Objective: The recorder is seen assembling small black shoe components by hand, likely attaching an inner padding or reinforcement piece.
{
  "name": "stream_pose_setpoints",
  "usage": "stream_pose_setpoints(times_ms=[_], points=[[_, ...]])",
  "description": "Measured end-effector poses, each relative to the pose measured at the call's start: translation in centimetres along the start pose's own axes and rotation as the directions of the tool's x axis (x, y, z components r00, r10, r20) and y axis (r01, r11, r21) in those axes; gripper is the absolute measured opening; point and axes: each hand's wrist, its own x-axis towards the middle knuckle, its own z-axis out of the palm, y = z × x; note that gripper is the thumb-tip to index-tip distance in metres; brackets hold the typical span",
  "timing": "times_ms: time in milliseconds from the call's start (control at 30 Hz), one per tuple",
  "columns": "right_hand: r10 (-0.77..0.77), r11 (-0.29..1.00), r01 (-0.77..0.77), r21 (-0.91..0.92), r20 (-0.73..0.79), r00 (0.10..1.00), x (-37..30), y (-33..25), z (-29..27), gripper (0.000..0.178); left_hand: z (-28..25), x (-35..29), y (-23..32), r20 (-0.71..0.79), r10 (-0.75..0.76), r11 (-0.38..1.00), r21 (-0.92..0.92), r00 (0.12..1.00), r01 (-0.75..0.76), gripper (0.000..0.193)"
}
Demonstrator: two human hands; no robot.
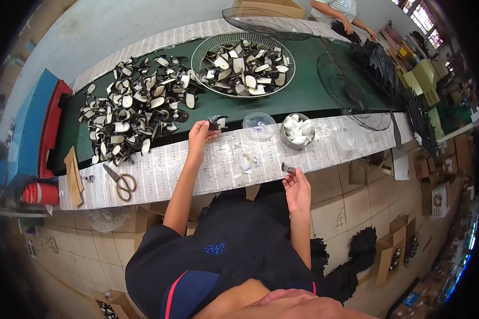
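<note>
My left hand (197, 137) pinches a black shoe heel (216, 123) with a pale face, over the front edge of the green surface. Closed fingers of my right hand (297, 189) hold a small dark piece (287, 168) at the table's near edge; its kind is too small to make out. Between the hands lie small white and bluish scraps (245, 167). Beyond them stand a clear plastic bowl (259, 126) and a metal bowl of white wads (298, 131). A large heap of similar heels (135, 103) spreads to the left, and more fill a wire basket (243, 69).
Scissors (120, 181) and a brown cardboard strip (74, 178) lie at the left, near a red container (40, 193). Empty wire baskets (351, 93) sit right and behind. Black material (375, 61) piles at far right, where another person's hands (351, 29) work. Open cartons (394, 247) stand on the floor.
</note>
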Motion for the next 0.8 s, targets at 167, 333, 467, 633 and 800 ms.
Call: stream_pose_setpoints(times_ms=[167,333,467,633,800], points=[[0.025,1.0,-0.025,0.006,-0.016,1.0,-0.3,0.2,0.0,0.016,0.5,-3.0,-0.2,0.049,-0.017,0.997,-0.077,0.999,0.021,0.019],[0.063,0.998,-0.063,0.02,-0.019,0.998,-0.2,1.0,-0.1,0.017,-0.3,-5.7,-0.4,0.045,-0.033,0.995,-0.097,0.998,0.037,0.015],[0.119,0.993,-0.118,0.018,-0.03,0.992,0.4,1.3,0.0,0.017,-1.2,-6.4,-1.2,-0.005,-0.046,0.991,-0.127,0.999,0.045,0.016],[0.135,0.991,-0.135,-0.003,-0.023,0.991,1.7,0.9,0.8,0.017,-2.0,-6.1,-1.4,0.013,-0.011,0.981,-0.196,1.0,0.013,0.015],[0.125,0.992,-0.126,-0.027,-0.037,0.991,3.6,0.2,1.7,0.019,-2.2,-5.7,-1.5,0.004,-0.009,0.974,-0.226,1.0,0.009,0.014]])
